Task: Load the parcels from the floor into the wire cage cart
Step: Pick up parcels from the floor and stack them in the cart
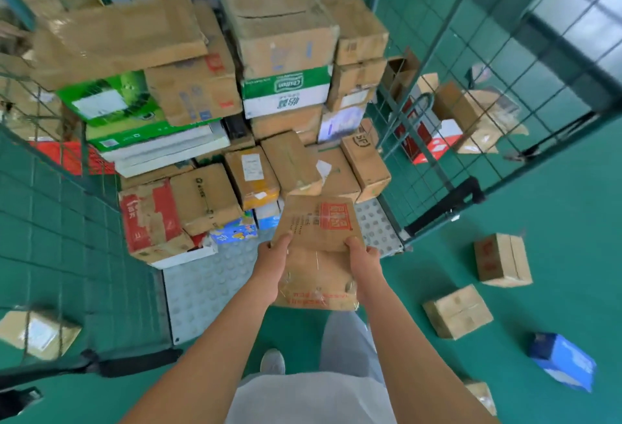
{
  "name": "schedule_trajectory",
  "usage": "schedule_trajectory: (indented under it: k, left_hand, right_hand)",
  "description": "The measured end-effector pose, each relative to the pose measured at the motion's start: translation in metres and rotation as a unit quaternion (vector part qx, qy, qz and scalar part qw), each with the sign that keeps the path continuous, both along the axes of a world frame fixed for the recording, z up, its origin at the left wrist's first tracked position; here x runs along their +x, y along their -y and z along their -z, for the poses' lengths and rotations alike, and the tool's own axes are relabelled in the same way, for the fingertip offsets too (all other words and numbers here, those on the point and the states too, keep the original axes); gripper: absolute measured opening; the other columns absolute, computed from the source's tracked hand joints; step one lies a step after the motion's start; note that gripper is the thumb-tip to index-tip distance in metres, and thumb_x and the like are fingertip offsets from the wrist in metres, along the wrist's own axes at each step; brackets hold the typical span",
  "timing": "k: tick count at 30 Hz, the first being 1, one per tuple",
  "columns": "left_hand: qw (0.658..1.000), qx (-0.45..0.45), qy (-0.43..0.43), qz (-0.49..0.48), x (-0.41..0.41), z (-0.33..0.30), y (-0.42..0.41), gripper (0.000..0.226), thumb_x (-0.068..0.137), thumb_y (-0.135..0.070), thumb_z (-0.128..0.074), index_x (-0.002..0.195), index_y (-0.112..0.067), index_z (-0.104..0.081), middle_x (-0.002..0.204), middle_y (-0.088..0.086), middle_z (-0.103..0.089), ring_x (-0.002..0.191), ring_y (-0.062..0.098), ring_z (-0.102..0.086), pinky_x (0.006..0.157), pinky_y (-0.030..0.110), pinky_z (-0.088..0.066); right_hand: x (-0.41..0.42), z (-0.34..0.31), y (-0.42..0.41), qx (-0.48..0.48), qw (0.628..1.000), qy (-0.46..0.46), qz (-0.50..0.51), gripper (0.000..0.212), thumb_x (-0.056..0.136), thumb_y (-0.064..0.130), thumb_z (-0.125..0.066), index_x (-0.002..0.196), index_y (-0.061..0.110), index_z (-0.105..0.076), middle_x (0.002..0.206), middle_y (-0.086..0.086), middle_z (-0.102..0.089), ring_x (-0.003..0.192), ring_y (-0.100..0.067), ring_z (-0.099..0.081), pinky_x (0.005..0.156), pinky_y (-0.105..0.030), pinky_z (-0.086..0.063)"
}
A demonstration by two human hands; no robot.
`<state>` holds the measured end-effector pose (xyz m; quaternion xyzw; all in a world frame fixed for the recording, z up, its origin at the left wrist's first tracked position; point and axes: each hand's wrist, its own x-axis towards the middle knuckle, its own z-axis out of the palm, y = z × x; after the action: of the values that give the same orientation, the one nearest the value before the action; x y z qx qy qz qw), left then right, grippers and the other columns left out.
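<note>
Both hands grip a flat brown cardboard parcel with red printing (316, 248): left hand (273, 263) and right hand (361, 260) curl their fingers over its side edges, holding it above the near edge of the green wire cage cart's studded grey floor plate (202, 285). Stacked cartons fill the far side; one reads "SF" (365, 162). Loose cardboard boxes (457, 311) lie on the green floor at right.

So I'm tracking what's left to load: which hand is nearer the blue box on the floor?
Right. The right hand grips the held parcel's right edge, the side toward the blue box; the left hand grips its far edge.
</note>
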<state>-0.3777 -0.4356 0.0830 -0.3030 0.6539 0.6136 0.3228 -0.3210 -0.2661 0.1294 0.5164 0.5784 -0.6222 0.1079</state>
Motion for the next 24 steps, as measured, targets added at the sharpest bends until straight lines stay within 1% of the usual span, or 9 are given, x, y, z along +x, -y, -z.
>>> schedule_trajectory:
  k: [3,6,9,11,14,16,18,21,24]
  left_hand:
    - [1.000,0.007,0.014,-0.014,-0.026,0.005,-0.022,0.049,0.092,-0.059,-0.062,0.119,-0.019,-0.052,0.113,0.010,-0.065,0.104,0.030,-0.064,0.098,0.051,-0.053]
    - [0.999,-0.003,0.034,-0.012,-0.054,0.014,-0.052,0.054,0.091,-0.063,-0.059,0.121,-0.020,-0.051,0.112,0.010,-0.064,0.102,0.028,-0.063,0.098,0.049,-0.052]
    - [0.999,-0.014,0.050,-0.008,-0.087,0.019,-0.094,0.042,0.097,-0.059,-0.055,0.111,-0.019,-0.049,0.103,0.007,-0.058,0.091,0.021,-0.058,0.084,0.040,-0.050]
    - [0.998,-0.025,0.059,0.009,-0.108,0.022,-0.124,0.042,0.099,-0.056,-0.054,0.114,-0.018,-0.046,0.101,0.004,-0.056,0.088,0.019,-0.056,0.081,0.038,-0.048]
    - [0.996,-0.047,0.070,0.039,-0.143,0.038,-0.170,0.048,0.097,-0.055,-0.056,0.121,-0.013,-0.055,0.104,0.005,-0.064,0.092,0.022,-0.061,0.083,0.036,-0.050]
    - [0.993,-0.061,0.079,0.070,-0.166,0.046,-0.197,0.041,0.100,-0.052,-0.054,0.121,-0.016,-0.058,0.103,0.001,-0.065,0.091,0.019,-0.059,0.079,0.034,-0.046]
    - [0.990,-0.069,0.081,0.090,-0.189,0.054,-0.220,0.029,0.104,-0.048,-0.050,0.118,-0.023,-0.056,0.103,-0.003,-0.063,0.096,0.018,-0.057,0.084,0.035,-0.045]
    - [0.989,-0.073,0.086,0.091,-0.226,0.075,-0.247,0.023,0.106,-0.039,-0.046,0.126,-0.031,-0.054,0.114,-0.003,-0.061,0.108,0.021,-0.055,0.090,0.036,-0.043]
    - [0.991,-0.074,0.095,0.066,-0.262,0.101,-0.269,0.030,0.106,-0.034,-0.044,0.134,-0.033,-0.053,0.125,-0.004,-0.060,0.110,0.019,-0.056,0.089,0.035,-0.044]
  right_hand:
    - [-0.035,0.006,-0.021,0.020,1.000,-0.001,-0.022,0.048,0.095,0.040,-0.058,0.129,0.013,-0.037,0.108,-0.007,-0.054,0.091,-0.020,-0.053,0.082,-0.042,-0.046]
    - [-0.069,0.020,-0.053,0.051,0.998,0.010,-0.046,0.054,0.096,0.043,-0.056,0.135,0.010,-0.036,0.112,-0.007,-0.053,0.089,-0.018,-0.051,0.078,-0.040,-0.043]
    - [-0.105,0.035,-0.096,0.069,0.995,0.022,-0.068,0.059,0.095,0.047,-0.054,0.139,0.010,-0.037,0.111,-0.005,-0.054,0.090,-0.017,-0.051,0.077,-0.039,-0.043]
    - [-0.129,0.043,-0.127,0.079,0.993,0.034,-0.083,0.065,0.094,0.050,-0.054,0.144,0.012,-0.036,0.115,-0.006,-0.055,0.093,-0.020,-0.053,0.079,-0.040,-0.044]
    - [-0.163,0.053,-0.173,0.103,0.987,0.074,-0.097,0.070,0.091,0.056,-0.051,0.148,0.017,-0.038,0.125,-0.008,-0.056,0.103,-0.029,-0.055,0.085,-0.045,-0.049]
    - [-0.188,0.065,-0.202,0.121,0.981,0.101,-0.115,0.080,0.077,0.065,-0.044,0.145,0.024,-0.044,0.125,-0.007,-0.059,0.108,-0.034,-0.057,0.093,-0.053,-0.052]
    - [-0.212,0.079,-0.227,0.139,0.971,0.129,-0.146,0.086,0.071,0.068,-0.038,0.146,0.028,-0.046,0.134,-0.010,-0.055,0.117,-0.037,-0.054,0.101,-0.055,-0.048]
    - [-0.251,0.100,-0.258,0.165,0.944,0.174,-0.226,0.067,0.092,0.058,-0.034,0.152,0.028,-0.041,0.144,-0.018,-0.038,0.127,-0.042,-0.041,0.102,-0.048,-0.038]
    - [-0.286,0.133,-0.281,0.169,0.936,0.171,-0.256,0.067,0.086,0.060,-0.031,0.142,0.029,-0.051,0.130,-0.016,-0.048,0.109,-0.040,-0.053,0.097,-0.046,-0.046]
